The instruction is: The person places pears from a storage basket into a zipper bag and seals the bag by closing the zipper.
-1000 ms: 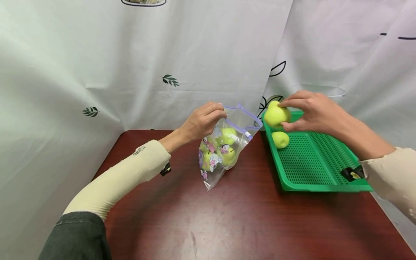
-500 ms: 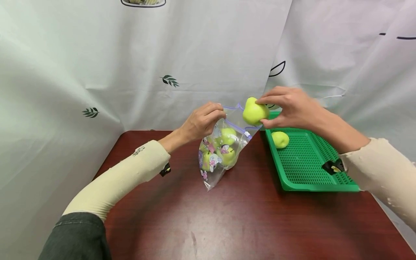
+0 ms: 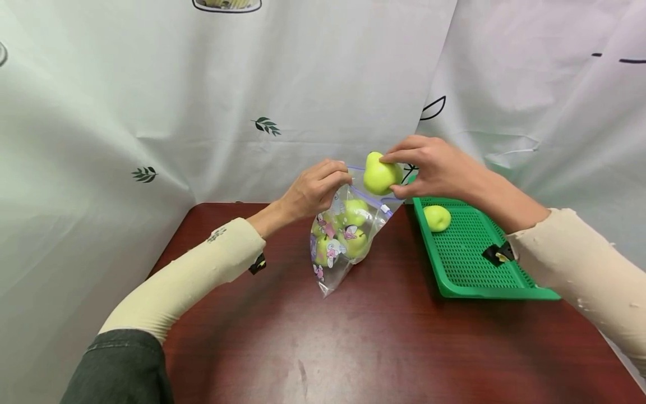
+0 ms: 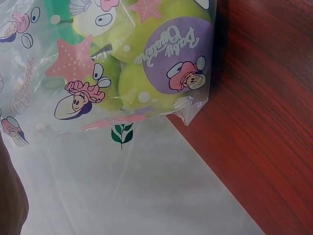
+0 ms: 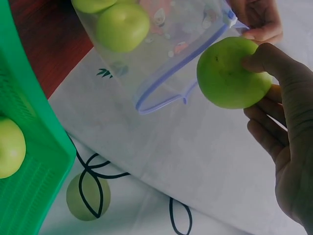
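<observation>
In the head view my left hand (image 3: 315,188) pinches the rim of a clear zip bag (image 3: 331,278) with a lilac edge and cartoon prints. Several yellow-green pears (image 3: 353,241) lie inside the bag. Thumb and fingers of my right hand (image 3: 431,166) grip another green pear (image 3: 382,178), right over the bag's open mouth. The right wrist view has this pear (image 5: 232,73) beside the lilac zip edge (image 5: 171,73). Only the bag's printed side (image 4: 73,63) and a dark sliver of hand appear in the left wrist view.
A green plastic basket (image 3: 436,266) stands on the right of the dark red table (image 3: 303,336), with one pear (image 3: 437,218) in its left far corner. White printed cloth (image 3: 323,84) hangs behind and to the left.
My right hand has carried the pear leftward from over the basket to the bag's mouth. The left hand and the bag stay in place.
</observation>
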A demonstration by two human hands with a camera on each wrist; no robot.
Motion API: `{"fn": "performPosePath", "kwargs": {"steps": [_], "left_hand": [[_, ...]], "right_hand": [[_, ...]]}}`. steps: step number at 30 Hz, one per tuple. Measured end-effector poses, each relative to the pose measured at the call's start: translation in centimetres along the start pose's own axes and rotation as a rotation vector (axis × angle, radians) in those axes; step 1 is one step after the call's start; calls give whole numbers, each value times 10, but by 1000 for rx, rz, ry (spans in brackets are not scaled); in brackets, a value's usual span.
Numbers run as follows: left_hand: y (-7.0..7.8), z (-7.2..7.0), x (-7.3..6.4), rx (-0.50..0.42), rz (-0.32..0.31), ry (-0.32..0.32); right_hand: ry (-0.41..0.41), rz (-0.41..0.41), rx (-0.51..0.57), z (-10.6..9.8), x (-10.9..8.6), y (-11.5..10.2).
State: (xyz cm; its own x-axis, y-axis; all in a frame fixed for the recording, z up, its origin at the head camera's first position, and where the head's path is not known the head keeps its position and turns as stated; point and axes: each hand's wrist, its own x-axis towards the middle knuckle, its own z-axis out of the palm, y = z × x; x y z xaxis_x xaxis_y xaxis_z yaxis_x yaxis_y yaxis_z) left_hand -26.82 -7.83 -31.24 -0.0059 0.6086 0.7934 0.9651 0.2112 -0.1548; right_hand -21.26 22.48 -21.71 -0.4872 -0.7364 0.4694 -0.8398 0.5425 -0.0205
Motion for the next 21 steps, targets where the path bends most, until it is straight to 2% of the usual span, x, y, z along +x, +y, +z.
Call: {"fn": "performPosePath", "kwargs": {"steps": [6, 10, 14, 21], "left_hand": [[0, 1, 0, -1, -1, -3], [0, 1, -1, 5, -1, -5], [0, 1, -1, 7, 1, -2], [0, 3, -1, 7, 15, 16]], "right_hand": [[-55, 4, 34, 4, 5, 0], [-77, 21, 21, 4, 5, 0], [-84, 42, 4, 2, 1, 2], [-61, 31, -14, 2, -8, 9]]}}
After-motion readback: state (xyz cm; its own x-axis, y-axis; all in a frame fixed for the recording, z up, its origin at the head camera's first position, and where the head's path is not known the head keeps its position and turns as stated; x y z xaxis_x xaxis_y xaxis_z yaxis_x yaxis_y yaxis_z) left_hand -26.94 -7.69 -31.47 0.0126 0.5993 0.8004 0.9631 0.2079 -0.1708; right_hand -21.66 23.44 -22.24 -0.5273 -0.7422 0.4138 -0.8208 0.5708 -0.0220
